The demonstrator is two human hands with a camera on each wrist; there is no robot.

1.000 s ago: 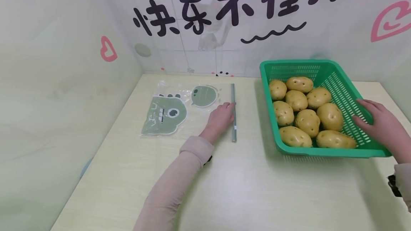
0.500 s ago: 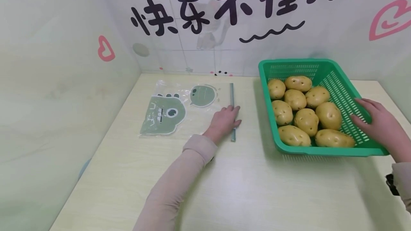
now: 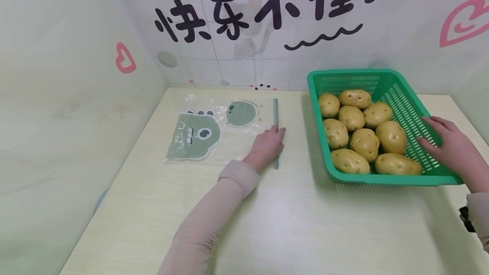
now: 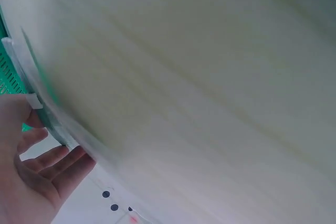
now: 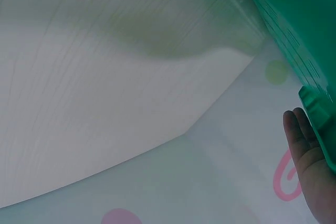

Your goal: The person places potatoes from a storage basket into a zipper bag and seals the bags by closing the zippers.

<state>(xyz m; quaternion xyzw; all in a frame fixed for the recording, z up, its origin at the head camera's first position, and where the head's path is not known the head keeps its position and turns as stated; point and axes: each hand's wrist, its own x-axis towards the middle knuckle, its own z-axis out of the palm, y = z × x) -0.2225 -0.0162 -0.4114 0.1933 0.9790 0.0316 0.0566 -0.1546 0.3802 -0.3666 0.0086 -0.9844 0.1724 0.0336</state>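
Observation:
In the head view a clear bag (image 3: 198,135) with a green cartoon monster and a grey-green closure strip (image 3: 276,111) lies flat on the table. My left hand (image 3: 266,145) reaches over its right edge and pinches the strip between thumb and fingers. The left wrist view shows my left hand (image 4: 39,161) at the bag's edge, thumb beside a small white tab (image 4: 34,101). My right hand (image 3: 454,147) rests at the right rim of a green basket (image 3: 328,156) holding several potatoes (image 3: 364,144). In the right wrist view its fingers (image 5: 296,127) lie straight beside the basket wall.
The pale wooden table (image 3: 305,228) is bounded by a light sheet (image 3: 68,96) on the left and a back wall (image 3: 237,71) with large black characters. The basket stands close to the back wall, right of the bag.
My left hand has shifted slightly towards me along the strip, and its thumb, spread out half a second ago, has drawn in to the edge. My right hand and the basket look unmoved.

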